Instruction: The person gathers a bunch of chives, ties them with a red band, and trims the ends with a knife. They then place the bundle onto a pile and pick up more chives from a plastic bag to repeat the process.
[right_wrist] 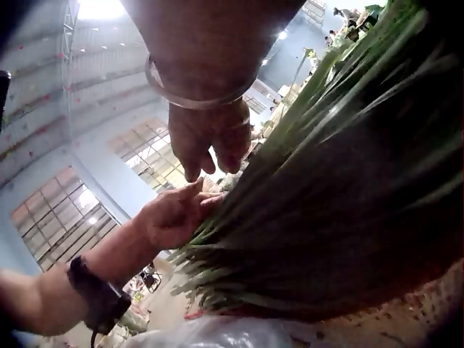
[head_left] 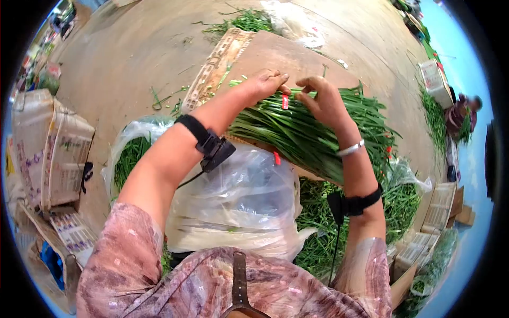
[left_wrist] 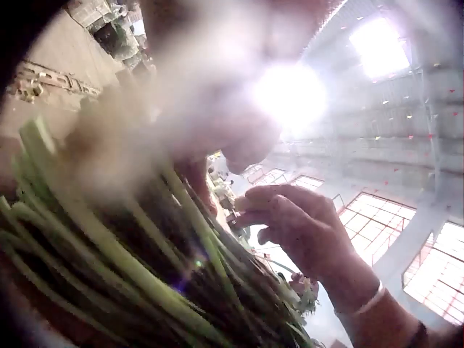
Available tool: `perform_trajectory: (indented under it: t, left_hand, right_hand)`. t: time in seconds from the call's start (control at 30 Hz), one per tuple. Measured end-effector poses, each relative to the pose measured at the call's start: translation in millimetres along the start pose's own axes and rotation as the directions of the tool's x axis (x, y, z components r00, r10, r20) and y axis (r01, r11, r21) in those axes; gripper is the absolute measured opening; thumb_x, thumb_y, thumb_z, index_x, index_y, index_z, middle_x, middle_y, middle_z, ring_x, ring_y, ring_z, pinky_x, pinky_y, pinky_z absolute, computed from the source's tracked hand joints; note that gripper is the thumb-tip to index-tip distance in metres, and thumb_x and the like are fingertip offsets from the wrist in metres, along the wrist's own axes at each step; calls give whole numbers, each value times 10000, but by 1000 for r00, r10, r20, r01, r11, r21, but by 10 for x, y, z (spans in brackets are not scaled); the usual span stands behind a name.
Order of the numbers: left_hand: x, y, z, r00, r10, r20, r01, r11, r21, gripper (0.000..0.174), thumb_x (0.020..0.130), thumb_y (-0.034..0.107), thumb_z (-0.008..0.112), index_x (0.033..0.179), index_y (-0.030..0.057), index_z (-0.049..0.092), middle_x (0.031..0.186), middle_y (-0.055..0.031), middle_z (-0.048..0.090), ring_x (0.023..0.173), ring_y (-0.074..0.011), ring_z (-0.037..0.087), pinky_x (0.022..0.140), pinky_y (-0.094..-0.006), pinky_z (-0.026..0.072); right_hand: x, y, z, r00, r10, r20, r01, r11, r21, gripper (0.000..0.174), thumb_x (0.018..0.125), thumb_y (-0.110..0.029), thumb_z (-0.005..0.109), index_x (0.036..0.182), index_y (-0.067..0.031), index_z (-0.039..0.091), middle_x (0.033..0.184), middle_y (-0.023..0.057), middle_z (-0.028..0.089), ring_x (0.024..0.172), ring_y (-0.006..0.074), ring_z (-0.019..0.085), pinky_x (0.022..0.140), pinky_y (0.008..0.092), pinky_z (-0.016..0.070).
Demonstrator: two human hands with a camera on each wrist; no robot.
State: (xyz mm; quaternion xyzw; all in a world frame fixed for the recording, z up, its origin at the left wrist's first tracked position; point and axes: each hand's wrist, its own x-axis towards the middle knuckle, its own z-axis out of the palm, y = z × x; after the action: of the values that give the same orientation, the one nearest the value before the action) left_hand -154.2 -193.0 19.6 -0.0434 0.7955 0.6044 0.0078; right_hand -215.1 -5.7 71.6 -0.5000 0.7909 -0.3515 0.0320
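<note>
A large bunch of long green leafy stems [head_left: 297, 127] lies across a board, with a red band [head_left: 285, 102] around it near the hands and another red piece [head_left: 277, 158] at its near edge. The left hand [head_left: 268, 85] touches the bunch's far side beside the band; in the right wrist view this left hand [right_wrist: 174, 216] has its fingers extended against the stems. Just right of the band, the right hand [head_left: 322, 103] is over the bunch, thumb and fingers bent loosely and apart. Blur hides the left fingertips in the left wrist view, where the right hand [left_wrist: 304, 232] shows nothing gripped.
The brown board [head_left: 281, 55] rests on a woven crate [head_left: 209, 71]. Clear plastic [head_left: 233, 185] covers something in front of the body. Loose greens [head_left: 323, 222] lie at the near right, more greens [head_left: 249, 21] beyond the board. White boxes [head_left: 50, 148] stand left; another person [head_left: 461, 114] is far right.
</note>
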Motion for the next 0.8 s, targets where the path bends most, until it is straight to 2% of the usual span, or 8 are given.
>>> perform_trajectory:
  t: [0.07,0.1,0.2,0.23,0.43,0.5,0.6,0.8]
  left_hand:
    - [-23,160,-76,942,-294,161,322,926,-198,589,907,518,401,1114,-12,554,955,-103,650,873,-162,570,854,-301,427]
    - [-54,267,-117,870,-394,296,468,849,-244,725,862,636,364,1096,-10,594,1080,-141,616,1030,-194,531,965,-319,353]
    - [21,304,-230,865,-395,311,461,869,-178,825,831,695,333,1126,-32,588,1316,-185,450,1231,-218,383,1041,-349,259]
    - [101,255,-301,807,-374,457,485,862,-150,872,819,721,298,1106,-46,597,1457,-181,205,1347,-241,193,1078,-361,179]
    - [249,320,-381,822,-325,468,353,935,29,894,828,719,255,1194,-49,526,1481,-166,120,1377,-278,100,1083,-369,165]
    - [234,354,-358,818,-342,463,360,932,52,881,840,703,253,1213,-53,508,1475,-154,164,1369,-269,137,1081,-364,172]
    - [246,335,-394,812,-331,480,355,934,43,875,837,710,236,1198,-31,530,1481,-148,135,1372,-264,123,1082,-366,168]
    - [245,308,-381,784,-302,542,332,942,45,872,825,729,196,1147,21,591,1493,-139,70,1380,-256,87,1086,-371,154]
  right_hand:
    - [-72,-153,11,994,-108,4,108,993,-52,344,709,-229,722,948,-15,598,933,163,597,894,310,578,767,387,464]
    - [-101,-244,48,990,-140,7,140,983,-120,362,699,-236,727,957,-19,594,961,154,588,912,308,570,774,390,461]
    - [-174,-485,234,987,-145,76,162,933,-322,486,614,-285,773,989,-44,581,1070,141,546,996,304,533,817,391,446]
    - [-202,-594,310,984,-154,90,176,911,-373,522,610,-291,774,1023,-47,569,1108,137,531,1023,307,522,833,389,439]
    - [-191,-696,829,993,-71,99,114,828,-549,852,536,-410,794,1235,-47,469,1293,217,390,1184,381,389,941,479,333]
    - [-160,-547,1067,982,-183,-33,97,656,-749,419,794,-229,559,1151,-13,525,1293,250,409,1209,373,398,929,527,337]
    - [-173,-517,1165,985,-150,-80,56,732,-679,304,832,-137,450,1082,-5,558,1287,249,425,1217,384,397,932,553,322]
    - [-246,-557,1068,937,-337,-95,204,746,-634,159,779,-139,527,890,-34,568,1169,181,529,1123,308,484,914,468,346]
